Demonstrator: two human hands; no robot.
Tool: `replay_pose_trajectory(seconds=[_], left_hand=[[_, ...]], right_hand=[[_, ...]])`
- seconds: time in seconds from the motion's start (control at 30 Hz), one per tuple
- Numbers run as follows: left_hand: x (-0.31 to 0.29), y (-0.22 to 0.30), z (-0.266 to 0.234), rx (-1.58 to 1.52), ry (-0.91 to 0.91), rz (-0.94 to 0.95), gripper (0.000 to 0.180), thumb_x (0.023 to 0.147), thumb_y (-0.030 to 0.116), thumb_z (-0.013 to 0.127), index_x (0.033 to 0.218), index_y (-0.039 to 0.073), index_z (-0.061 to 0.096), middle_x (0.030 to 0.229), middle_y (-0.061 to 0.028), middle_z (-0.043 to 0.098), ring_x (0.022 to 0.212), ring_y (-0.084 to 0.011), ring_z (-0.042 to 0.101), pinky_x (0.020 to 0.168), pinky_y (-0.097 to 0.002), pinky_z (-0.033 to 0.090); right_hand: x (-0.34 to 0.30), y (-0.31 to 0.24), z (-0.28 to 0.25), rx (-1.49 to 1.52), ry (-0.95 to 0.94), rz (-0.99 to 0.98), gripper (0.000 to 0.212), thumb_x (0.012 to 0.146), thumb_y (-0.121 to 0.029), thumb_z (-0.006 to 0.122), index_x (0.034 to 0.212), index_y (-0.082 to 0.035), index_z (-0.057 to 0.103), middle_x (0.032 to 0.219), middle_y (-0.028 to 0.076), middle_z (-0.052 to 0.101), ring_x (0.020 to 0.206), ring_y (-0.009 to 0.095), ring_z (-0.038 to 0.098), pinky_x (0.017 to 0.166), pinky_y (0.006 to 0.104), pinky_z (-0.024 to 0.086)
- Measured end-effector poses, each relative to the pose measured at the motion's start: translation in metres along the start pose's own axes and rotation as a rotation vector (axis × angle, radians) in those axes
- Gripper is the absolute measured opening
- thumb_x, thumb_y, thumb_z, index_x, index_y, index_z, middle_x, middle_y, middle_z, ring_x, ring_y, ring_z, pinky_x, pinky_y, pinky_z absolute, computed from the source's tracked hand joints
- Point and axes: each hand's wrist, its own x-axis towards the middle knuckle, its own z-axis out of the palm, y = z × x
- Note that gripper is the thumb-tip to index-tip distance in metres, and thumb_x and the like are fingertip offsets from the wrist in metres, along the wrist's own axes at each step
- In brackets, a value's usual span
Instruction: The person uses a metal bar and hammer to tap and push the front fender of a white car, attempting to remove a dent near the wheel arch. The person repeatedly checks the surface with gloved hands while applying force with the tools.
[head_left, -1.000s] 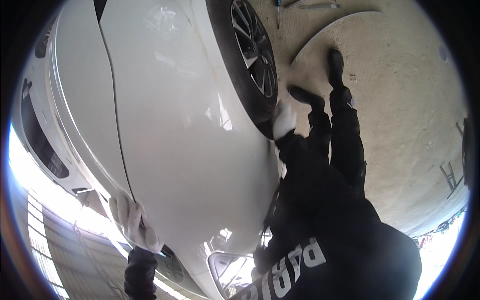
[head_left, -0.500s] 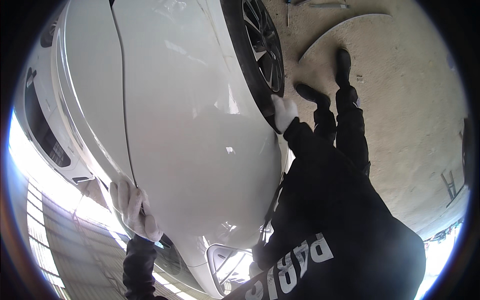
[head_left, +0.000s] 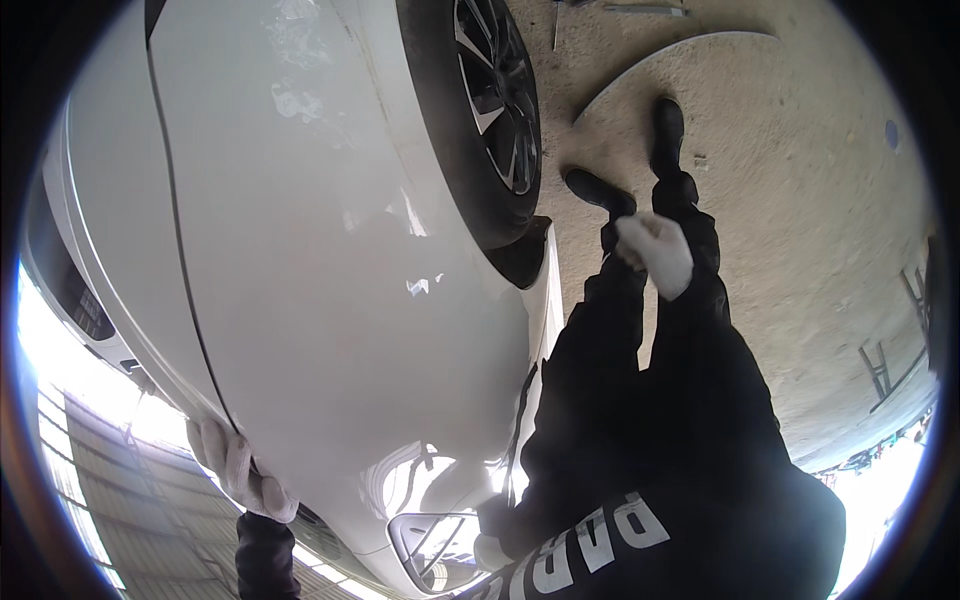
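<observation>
A white car fender [head_left: 330,240] fills the left half, with a long dark seam between it and the hood [head_left: 110,200]. At the rear end of that seam is my left hand [head_left: 240,470] in a white glove, its fingers bent around the panel edge. A dark gap shows between thumb and fingers. My right hand [head_left: 657,255], also white-gloved, hangs in front of my legs, apart from the car. Its fingers are curled; motion blur hides whether anything is in them. The front wheel [head_left: 490,110] with dark spokes sits beside the fender.
The side mirror [head_left: 440,545] stands out near the lower edge. On the concrete floor lie a thin curved strip [head_left: 670,58], a flat bar [head_left: 645,9] and a slim tool [head_left: 557,25]. Another white vehicle [head_left: 75,300] is at the far left, a dark metal frame [head_left: 880,375] at the right.
My right hand has come off the area by the tyre and moved right, in front of my legs. My left hand stays at the seam. The whole view has shifted.
</observation>
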Motion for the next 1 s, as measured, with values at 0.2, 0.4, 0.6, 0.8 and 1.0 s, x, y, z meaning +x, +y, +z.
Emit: replay_pose_trajectory(seconds=[0.2, 0.4, 0.6, 0.8, 1.0], left_hand=[[-0.004, 0.006, -0.007, 0.058, 0.025, -0.04, 0.062, 0.096, 0.039, 0.036, 0.149, 0.008, 0.042, 0.157, -0.024, 0.037, 0.146, -0.0518, 0.027, 0.117, -0.0695, 0.022], [0.024, 0.018, -0.003, 0.252, -0.009, -0.102, 0.06, 0.103, 0.043, 0.045, 0.148, 0.002, 0.039, 0.153, -0.0318, 0.033, 0.138, -0.0489, 0.042, 0.105, -0.0627, 0.043], [0.03, 0.046, -0.001, 0.39, -0.057, -0.284, 0.048, 0.1, 0.03, 0.06, 0.136, -0.001, 0.051, 0.141, -0.0268, 0.046, 0.124, -0.0401, 0.056, 0.092, -0.0492, 0.059], [0.022, 0.048, -0.007, 0.425, -0.024, -0.507, 0.047, 0.099, 0.032, 0.061, 0.131, -0.001, 0.053, 0.132, -0.0243, 0.05, 0.115, -0.0364, 0.058, 0.087, -0.0467, 0.059], [0.023, 0.04, -0.014, 0.43, 0.004, -0.576, 0.046, 0.097, 0.033, 0.062, 0.126, -0.002, 0.056, 0.124, -0.0219, 0.054, 0.107, -0.0328, 0.06, 0.082, -0.0442, 0.06]], right_hand=[[0.005, 0.004, 0.049, -0.493, -0.672, 0.297, 0.045, 0.091, -0.047, 0.071, 0.084, -0.002, 0.071, 0.074, 0.003, 0.066, 0.066, 0.013, 0.06, 0.063, 0.0271, 0.05], [0.026, 0.03, 0.088, -0.039, -0.776, 0.643, 0.044, 0.089, -0.05, 0.075, 0.095, -0.007, 0.079, 0.081, 0.006, 0.074, 0.062, 0.014, 0.062, 0.065, 0.0282, 0.055], [0.0, 0.024, 0.108, 0.256, -0.772, 0.793, 0.016, 0.082, -0.015, 0.081, 0.092, -0.002, 0.079, 0.073, 0.007, 0.073, 0.066, 0.012, 0.069, 0.061, 0.0247, 0.055], [-0.033, 0.046, 0.122, 0.637, -0.687, 0.874, 0.012, 0.089, -0.014, 0.078, 0.092, -0.003, 0.079, 0.075, 0.006, 0.073, 0.063, 0.008, 0.067, 0.053, 0.0203, 0.049], [-0.017, 0.04, 0.126, 0.645, -0.664, 0.936, 0.007, 0.074, -0.004, 0.08, 0.079, 0.001, 0.078, 0.067, 0.01, 0.072, 0.057, 0.013, 0.066, 0.05, 0.0223, 0.046]])
